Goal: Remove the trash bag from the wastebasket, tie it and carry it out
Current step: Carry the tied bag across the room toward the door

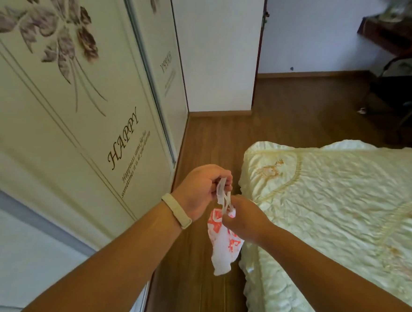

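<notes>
both hands grip the trash bag (220, 244) handles: left hand (201, 191), right hand (243, 219).

You get soft, even daylight, brightest on the white wall (220, 47) ahead; the far right corner is dim. The wardrobe doors (58, 96) bow with wide-angle distortion, and motion blur smears their flower print and the bedspread (343, 202).
</notes>
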The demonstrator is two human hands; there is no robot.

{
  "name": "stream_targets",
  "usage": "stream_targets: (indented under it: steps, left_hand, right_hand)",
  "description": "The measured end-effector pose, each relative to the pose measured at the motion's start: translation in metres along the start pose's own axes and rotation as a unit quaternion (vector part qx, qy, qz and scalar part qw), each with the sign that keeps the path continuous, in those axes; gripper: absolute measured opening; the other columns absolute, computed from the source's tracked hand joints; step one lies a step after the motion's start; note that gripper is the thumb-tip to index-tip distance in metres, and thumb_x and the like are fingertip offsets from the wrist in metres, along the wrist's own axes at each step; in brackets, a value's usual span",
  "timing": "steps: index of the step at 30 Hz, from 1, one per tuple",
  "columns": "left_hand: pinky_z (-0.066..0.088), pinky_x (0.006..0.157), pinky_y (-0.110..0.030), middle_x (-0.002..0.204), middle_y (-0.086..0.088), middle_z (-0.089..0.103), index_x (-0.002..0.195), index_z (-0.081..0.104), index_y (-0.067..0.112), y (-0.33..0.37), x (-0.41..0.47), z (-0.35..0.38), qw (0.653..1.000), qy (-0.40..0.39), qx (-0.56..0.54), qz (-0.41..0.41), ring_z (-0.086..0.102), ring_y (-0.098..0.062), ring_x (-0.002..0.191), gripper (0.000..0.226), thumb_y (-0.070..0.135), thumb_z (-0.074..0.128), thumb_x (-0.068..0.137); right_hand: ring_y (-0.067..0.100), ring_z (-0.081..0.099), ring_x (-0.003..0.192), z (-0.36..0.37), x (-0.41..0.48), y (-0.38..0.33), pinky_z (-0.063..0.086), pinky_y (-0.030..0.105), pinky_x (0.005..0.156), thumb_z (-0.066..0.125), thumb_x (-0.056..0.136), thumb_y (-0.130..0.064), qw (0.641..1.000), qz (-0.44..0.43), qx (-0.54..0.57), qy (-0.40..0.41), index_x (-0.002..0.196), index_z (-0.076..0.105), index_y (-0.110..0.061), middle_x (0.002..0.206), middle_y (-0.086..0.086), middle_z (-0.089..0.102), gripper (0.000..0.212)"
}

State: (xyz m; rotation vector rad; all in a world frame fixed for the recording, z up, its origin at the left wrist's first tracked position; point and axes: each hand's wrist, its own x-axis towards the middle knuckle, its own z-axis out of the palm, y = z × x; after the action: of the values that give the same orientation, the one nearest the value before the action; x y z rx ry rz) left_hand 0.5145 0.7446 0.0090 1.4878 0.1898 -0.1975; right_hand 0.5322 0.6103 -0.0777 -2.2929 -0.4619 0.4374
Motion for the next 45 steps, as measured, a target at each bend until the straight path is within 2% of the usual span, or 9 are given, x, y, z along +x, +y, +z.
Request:
stream_targets:
  steps: [4,10,13,16,21,26,31,37,45]
  left_hand:
    - [0.053,0.079,-0.035,0.079,-0.011,0.056,0.085,0.063,0.001,0.010,0.034,0.004,1.000,-0.007,-0.007,-0.007,0.057,-0.025,0.081,0.024,0.019,0.048,0.091]
    - [0.050,0.082,-0.038,0.077,-0.011,0.053,0.080,0.062,0.002,0.020,0.088,0.000,0.999,-0.032,-0.019,-0.010,0.054,-0.027,0.083,0.024,0.018,0.047,0.092]
    - [0.050,0.078,-0.036,0.074,-0.010,0.053,0.079,0.061,0.002,0.025,0.122,-0.008,0.998,-0.056,-0.002,-0.009,0.053,-0.025,0.080,0.025,0.018,0.046,0.091]
    - [0.050,0.077,-0.036,0.074,-0.010,0.053,0.081,0.061,0.002,0.033,0.160,-0.021,0.997,-0.080,0.014,-0.008,0.054,-0.023,0.077,0.025,0.019,0.046,0.092]
    - [0.051,0.078,-0.034,0.076,-0.010,0.057,0.082,0.063,-0.001,0.058,0.225,-0.054,0.991,-0.129,0.029,0.000,0.057,-0.021,0.075,0.030,0.019,0.045,0.094]
    - [0.051,0.077,-0.033,0.075,-0.010,0.056,0.083,0.063,-0.002,0.080,0.281,-0.074,0.985,-0.167,0.039,0.028,0.057,-0.020,0.076,0.031,0.018,0.042,0.095]
    - [0.051,0.079,-0.036,0.076,-0.011,0.055,0.082,0.062,-0.001,0.104,0.338,-0.083,0.985,-0.156,0.052,0.053,0.056,-0.020,0.076,0.032,0.021,0.043,0.095]
    - [0.050,0.082,-0.038,0.073,-0.008,0.057,0.079,0.062,0.002,0.128,0.423,-0.085,0.990,-0.129,0.028,0.041,0.055,-0.022,0.076,0.030,0.021,0.045,0.094]
    - [0.051,0.084,-0.039,0.075,-0.009,0.059,0.078,0.065,0.004,0.156,0.538,-0.063,0.999,-0.046,-0.014,0.009,0.055,-0.026,0.081,0.030,0.021,0.046,0.095]
  right_hand:
    - [0.014,0.064,0.085,-0.019,0.029,0.012,0.053,0.027,0.076,0.059,0.092,-0.033,1.000,0.021,-0.003,0.011,0.100,0.060,-0.028,0.096,-0.007,0.064,0.009]
    - [0.014,0.062,0.090,-0.037,0.075,0.022,0.046,0.023,0.072,0.060,0.093,-0.027,0.999,0.045,0.002,0.013,0.109,0.062,-0.024,0.100,-0.008,0.060,0.016]
    - [0.016,0.062,0.093,-0.041,0.103,0.030,0.046,0.022,0.073,0.062,0.092,-0.030,0.998,0.061,-0.014,0.022,0.107,0.063,-0.025,0.106,-0.004,0.062,0.016]
    - [0.011,0.059,0.088,-0.046,0.136,0.030,0.040,0.016,0.068,0.062,0.093,-0.034,0.998,0.065,-0.010,0.021,0.101,0.061,-0.026,0.099,-0.008,0.061,0.012]
    - [0.015,0.063,0.100,-0.054,0.195,0.021,0.048,0.023,0.081,0.061,0.092,-0.039,0.997,0.073,0.005,0.024,0.113,0.065,-0.027,0.115,-0.005,0.067,0.025]
    - [0.012,0.061,0.093,-0.068,0.253,0.008,0.043,0.016,0.071,0.058,0.093,-0.043,0.996,0.068,-0.008,0.063,0.116,0.062,-0.026,0.116,-0.004,0.067,0.028]
    - [0.009,0.058,0.089,-0.095,0.313,0.003,0.042,0.014,0.069,0.055,0.095,-0.045,0.994,0.051,-0.025,0.090,0.122,0.059,-0.028,0.122,-0.005,0.065,0.033]
    - [0.016,0.063,0.106,-0.119,0.391,0.030,0.050,0.025,0.086,0.054,0.093,-0.050,0.992,0.051,-0.028,0.114,0.128,0.054,-0.029,0.127,-0.005,0.063,0.041]
    - [0.015,0.063,0.107,-0.170,0.503,0.086,0.045,0.021,0.084,0.052,0.092,-0.054,0.994,0.029,-0.042,0.096,0.130,0.049,-0.032,0.130,-0.009,0.060,0.044]
